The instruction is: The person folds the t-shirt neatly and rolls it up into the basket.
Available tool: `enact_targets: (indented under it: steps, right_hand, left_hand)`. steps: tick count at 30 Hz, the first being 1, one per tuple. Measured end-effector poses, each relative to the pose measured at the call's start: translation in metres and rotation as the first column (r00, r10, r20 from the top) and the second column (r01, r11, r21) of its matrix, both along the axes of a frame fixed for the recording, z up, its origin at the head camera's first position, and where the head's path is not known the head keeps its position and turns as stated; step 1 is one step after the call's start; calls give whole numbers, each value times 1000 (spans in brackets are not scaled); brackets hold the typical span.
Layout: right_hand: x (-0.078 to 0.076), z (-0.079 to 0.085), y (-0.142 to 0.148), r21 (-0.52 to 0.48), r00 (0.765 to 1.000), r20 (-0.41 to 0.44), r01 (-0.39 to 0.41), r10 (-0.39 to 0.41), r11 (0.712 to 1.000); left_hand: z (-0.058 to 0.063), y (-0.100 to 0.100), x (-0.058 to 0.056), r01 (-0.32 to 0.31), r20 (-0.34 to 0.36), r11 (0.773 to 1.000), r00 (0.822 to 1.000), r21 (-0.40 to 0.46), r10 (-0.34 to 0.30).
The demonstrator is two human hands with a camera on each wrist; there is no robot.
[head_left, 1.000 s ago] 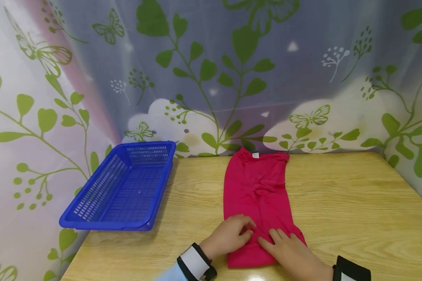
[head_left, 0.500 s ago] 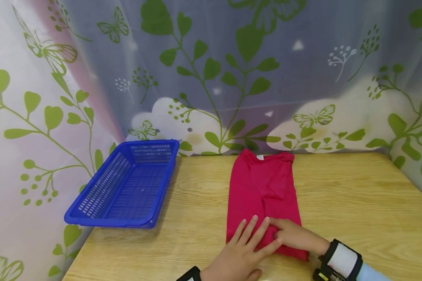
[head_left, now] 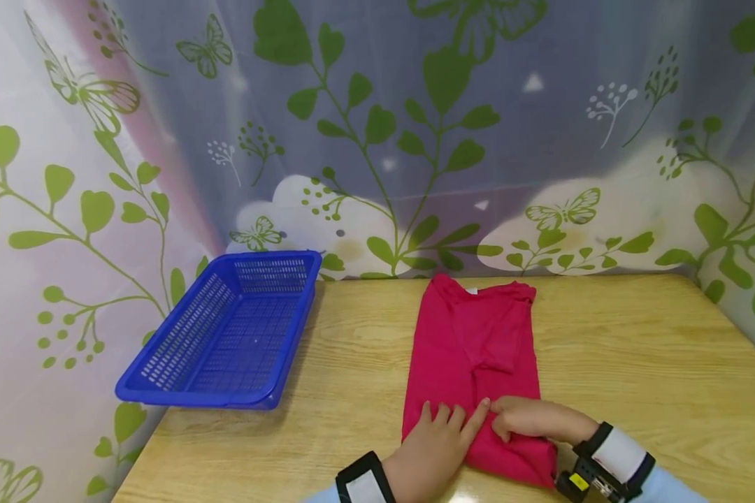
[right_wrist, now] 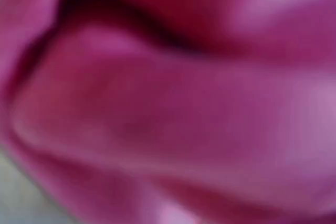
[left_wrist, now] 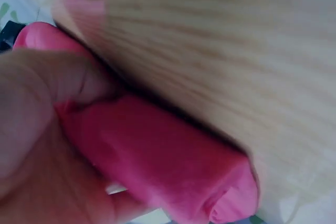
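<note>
A bright pink shirt [head_left: 440, 349] lies folded lengthwise on the table, its white label at the far edge and a sleeve-like flap turned in on the right. At the near end the cloth is doubled into a thick roll [left_wrist: 168, 156]. My left hand [head_left: 430, 447] grips the left part of that roll, thumb [left_wrist: 79, 77] on the near side. Opposite it, my right hand [head_left: 535, 419] lies over the roll with curled fingers, pinching the cloth. The two hands nearly meet at the middle. Blurred pink cloth [right_wrist: 184, 103] fills the right wrist view.
A blue perforated plastic basket [head_left: 273, 391] stands at the left of the wood-grain table [head_left: 635, 363]. A curtain [head_left: 377, 140] printed with leaves and butterflies hangs behind the table and along its sides.
The shirt's near end has become a thicker roll. My left hand has gone from spread fingers to a grip on it. The right hand has shifted slightly nearer, and the shirt's far edge has come nearer.
</note>
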State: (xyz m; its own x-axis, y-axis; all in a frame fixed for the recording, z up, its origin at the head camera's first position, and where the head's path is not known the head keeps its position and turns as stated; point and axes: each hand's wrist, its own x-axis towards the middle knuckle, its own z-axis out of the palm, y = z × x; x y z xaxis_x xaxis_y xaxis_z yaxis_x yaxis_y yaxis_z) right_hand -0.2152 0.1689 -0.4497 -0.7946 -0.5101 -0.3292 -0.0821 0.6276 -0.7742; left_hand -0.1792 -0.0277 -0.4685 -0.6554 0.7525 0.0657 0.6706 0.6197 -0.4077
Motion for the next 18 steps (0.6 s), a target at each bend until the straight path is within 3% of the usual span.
enact_targets:
  steps: [2, 4, 7, 9, 11, 12, 15, 18]
  right_hand:
    - [4, 8, 2, 96, 995, -102, -9, 19, 995]
    - [9, 16, 3, 197, 973, -229, 12, 34, 980]
    - [20, 29, 1, 300, 920, -391, 92, 35, 950]
    - [28, 35, -1, 314, 890, -456, 147, 13, 938]
    - [35, 38, -5, 318, 860, -510, 181, 7, 931]
    - [39, 38, -7, 324, 849, -528, 191, 9, 926]
    - [51, 32, -14, 366, 813, -579, 194, 60, 910]
    - [60, 21, -21, 436, 793, -594, 179, 133, 882]
  left_hand:
    - [0, 3, -3, 16, -74, 1000, 997, -15, -17]
    - [2, 4, -8, 27, -56, 1000, 998, 4, -27]
    - [10, 4, -21, 17, 130, 996, 991, 84, -28]
    - [17, 5, -33, -27, 307, 988, 951, 150, -21]
    - [23, 6, -44, -89, 457, 979, 890, 185, -5]
    - [25, 6, -50, -124, 529, 973, 849, 194, 3]
    - [28, 7, -63, -225, 718, 953, 696, 205, 10]
    - [26, 7, -73, -298, 851, 925, 523, 234, -47]
